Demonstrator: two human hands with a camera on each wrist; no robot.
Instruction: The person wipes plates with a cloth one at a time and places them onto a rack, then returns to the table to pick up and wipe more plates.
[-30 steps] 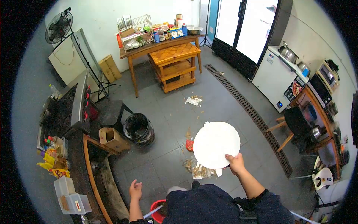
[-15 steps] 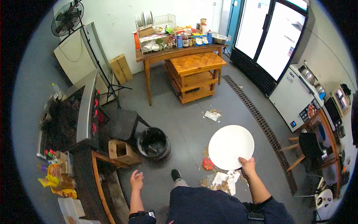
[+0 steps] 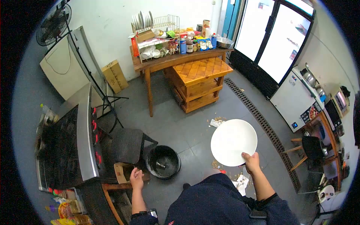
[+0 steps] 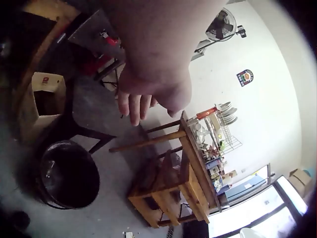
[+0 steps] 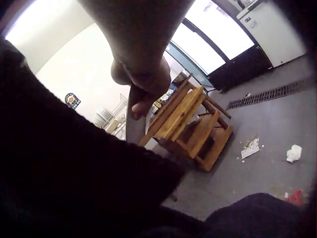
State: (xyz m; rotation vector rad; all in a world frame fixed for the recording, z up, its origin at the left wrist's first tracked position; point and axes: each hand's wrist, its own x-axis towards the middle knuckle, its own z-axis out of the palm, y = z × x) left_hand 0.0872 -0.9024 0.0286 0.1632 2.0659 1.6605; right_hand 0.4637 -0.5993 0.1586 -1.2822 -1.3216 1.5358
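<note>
A round white plate [image 3: 233, 139] is held by its near edge in my right hand [image 3: 252, 162], thumb laid on its upper face. In the right wrist view, the plate [image 5: 133, 131] shows edge-on, its far part hidden behind a dark sleeve. My left hand [image 3: 137, 178] hangs with loosely curled fingers and holds nothing; in the head view it overlaps a cardboard box [image 3: 120, 172]. Right of that hand on the floor stands a black bucket [image 3: 150, 171] with a small light-coloured thing inside.
Scattered scraps and white paper [image 3: 242, 183] lie on the floor below the plate. A black stool [image 3: 127, 144] and a stove [image 3: 85, 138] stand at the left. Ahead are a wooden table [image 3: 176, 59] with a dish rack and a wooden shelf unit [image 3: 202, 71]. A drain grate [image 3: 262, 123] runs along the right.
The view has swung and moved forward, so the bucket and stove appear nearer. The plate stays in my right hand, and now overlaps the farther litter. My left hand remains free.
</note>
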